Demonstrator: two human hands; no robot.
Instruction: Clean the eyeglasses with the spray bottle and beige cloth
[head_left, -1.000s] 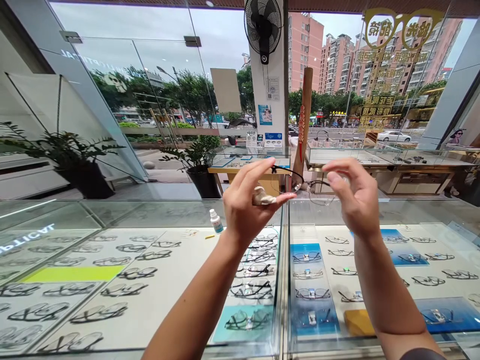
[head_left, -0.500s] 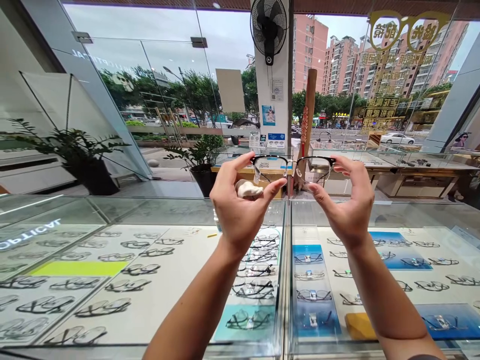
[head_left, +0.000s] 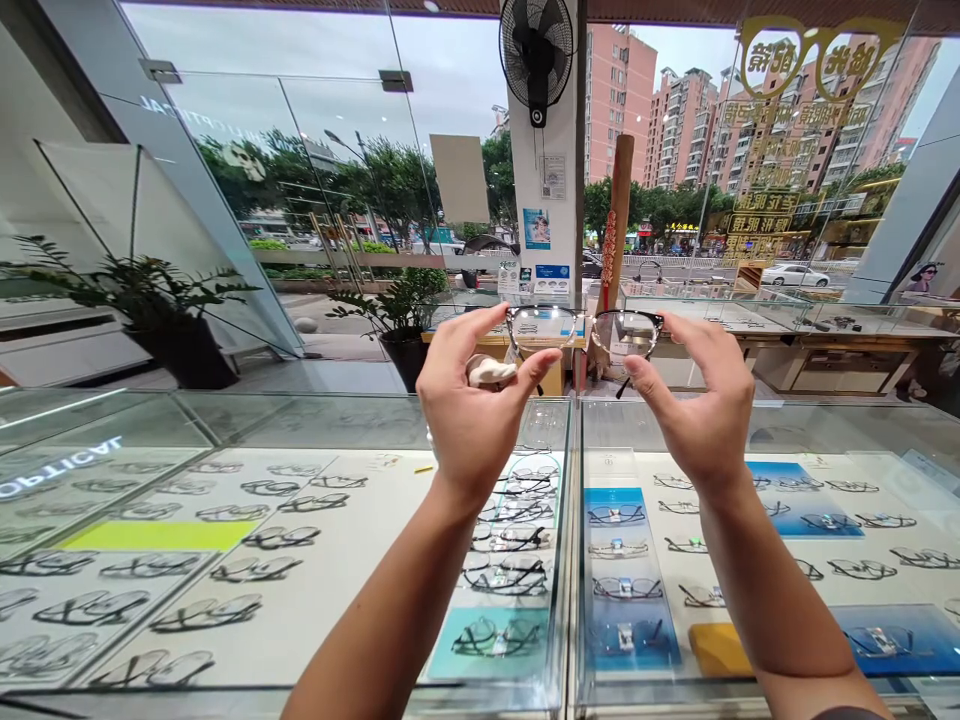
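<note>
Glass display cases [head_left: 367, 570] filled with rows of spectacle frames [head_left: 281, 538] line a street-front shop, where a person holds dark-topped eyeglasses [head_left: 598, 328] up above the counter — hands apart, left hand [head_left: 472, 410] pinching one end, with a crumpled whitish cloth [head_left: 491, 372] tucked inside, right hand [head_left: 701, 400] gripping the other.

From your head, your camera faces forward and down, with your left hand [head_left: 472, 405] and right hand [head_left: 697, 405] near in mid-view, glass display cases [head_left: 360, 575] below, and the storefront window [head_left: 330, 110] well beyond.
</note>
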